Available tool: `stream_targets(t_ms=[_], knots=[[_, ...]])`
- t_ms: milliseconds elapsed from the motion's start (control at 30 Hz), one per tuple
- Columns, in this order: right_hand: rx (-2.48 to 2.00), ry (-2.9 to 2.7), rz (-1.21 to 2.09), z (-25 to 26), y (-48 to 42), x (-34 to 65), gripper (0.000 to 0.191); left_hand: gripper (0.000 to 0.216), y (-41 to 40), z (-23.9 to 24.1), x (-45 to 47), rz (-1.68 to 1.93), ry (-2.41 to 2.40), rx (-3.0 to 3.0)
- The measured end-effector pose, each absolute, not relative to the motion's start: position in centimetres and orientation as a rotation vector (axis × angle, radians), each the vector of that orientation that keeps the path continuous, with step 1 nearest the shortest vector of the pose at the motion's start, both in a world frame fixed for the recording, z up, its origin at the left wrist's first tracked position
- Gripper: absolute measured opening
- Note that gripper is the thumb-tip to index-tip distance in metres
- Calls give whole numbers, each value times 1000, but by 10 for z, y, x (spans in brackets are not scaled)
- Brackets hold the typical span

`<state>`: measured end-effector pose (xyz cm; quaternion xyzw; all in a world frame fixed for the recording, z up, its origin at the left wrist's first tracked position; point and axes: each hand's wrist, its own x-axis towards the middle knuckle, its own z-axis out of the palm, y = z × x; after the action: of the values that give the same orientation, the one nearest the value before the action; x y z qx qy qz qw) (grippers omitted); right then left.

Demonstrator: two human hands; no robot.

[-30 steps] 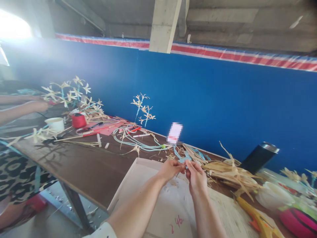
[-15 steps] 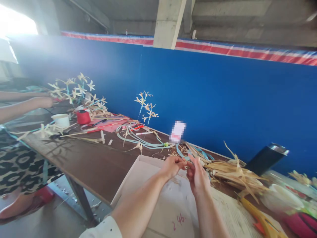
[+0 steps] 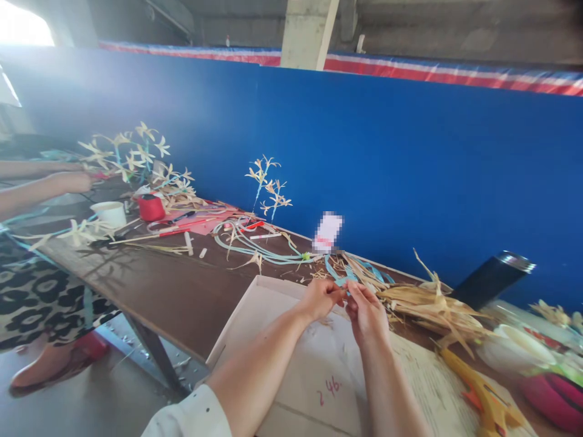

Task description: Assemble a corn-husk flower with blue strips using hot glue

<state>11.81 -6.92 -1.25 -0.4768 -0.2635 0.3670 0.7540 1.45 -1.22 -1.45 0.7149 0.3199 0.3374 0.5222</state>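
Observation:
My left hand and my right hand meet above a shallow white cardboard box, fingers pinched together at the tips. What lies between them is too small and covered to make out. Just beyond the fingertips runs a light-blue strip; whether I touch it cannot be told. Dry husks are heaped to the right of my right hand. Past the box lie coiled pale-blue cords, and two flower sprigs with blue-wrapped stems stand at the table's back edge.
A dark flask, a white bowl and a yellow glue gun lie to the right. On the left are a white cup, a red container and more husk flowers. A co-worker's arms reach in there. A blue partition stands behind.
My right hand's raised fingers have folded down into a pinch against the left fingertips. The view has tilted slightly downward. The co-worker's arms have shifted a little left.

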Motion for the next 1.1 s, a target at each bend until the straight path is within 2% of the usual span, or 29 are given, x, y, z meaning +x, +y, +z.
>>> stream_targets(t_ms=[433, 700, 867, 1033, 1100], knots=[[-1115, -476, 748, -16, -68, 118, 38, 34, -20, -17, 15, 811, 768, 1945], [-1125, -470, 699, -14, -65, 116, 39, 40, -14, -10, 12, 756, 731, 1796], [-1086, -473, 662, -12, -66, 117, 41, 34, -7, -15, 9, 718, 645, 1772], [-1068, -463, 632, -10, -68, 118, 41, 50, -6, -15, 8, 678, 644, 1686], [-1075, -442, 628, -9, -69, 118, 42, 49, -8, -13, 8, 706, 665, 1654]])
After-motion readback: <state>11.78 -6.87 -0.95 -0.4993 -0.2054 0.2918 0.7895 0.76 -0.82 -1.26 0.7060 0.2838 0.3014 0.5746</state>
